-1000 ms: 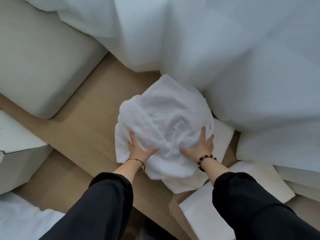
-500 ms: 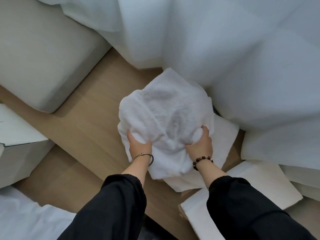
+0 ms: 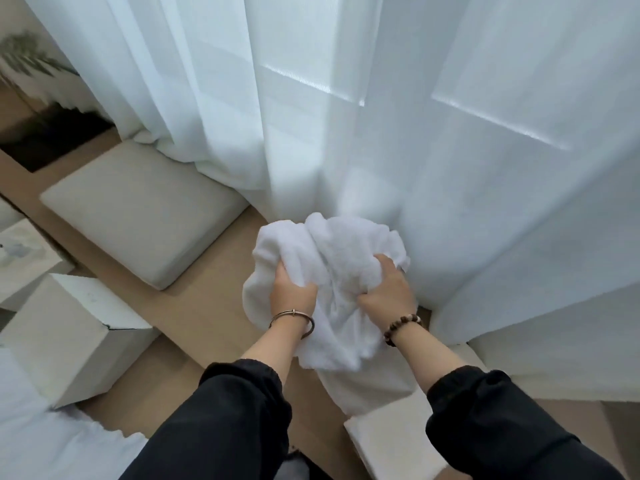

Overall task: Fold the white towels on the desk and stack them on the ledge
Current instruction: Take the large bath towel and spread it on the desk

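Crumpled white terry towel [image 3: 332,271] bunched in both hands, in front of the sheer white curtain [image 3: 381,116], over the light wooden ledge surface [image 3: 214,306]. Left hand [image 3: 292,296] grips the towel's left side, fingers curled into the cloth and mostly buried in it. Right hand [image 3: 386,289] grips the right side the same way, fist clenched on a fold. Most of the bundle bulges above and between the two fists; a loose tail hangs below the wrists, between the forearms. Cannot tell if that tail touches anything underneath. Thin metal bangle [image 3: 292,315] on the left wrist, brown bead bracelet [image 3: 401,327] on the right, black sleeves on both arms. Flat white cloth [image 3: 374,389] lies just under the bundle. Square beige cushion [image 3: 138,209] on the wood to the left, well apart from the towel. White box [image 3: 69,334] nearer, lower left.
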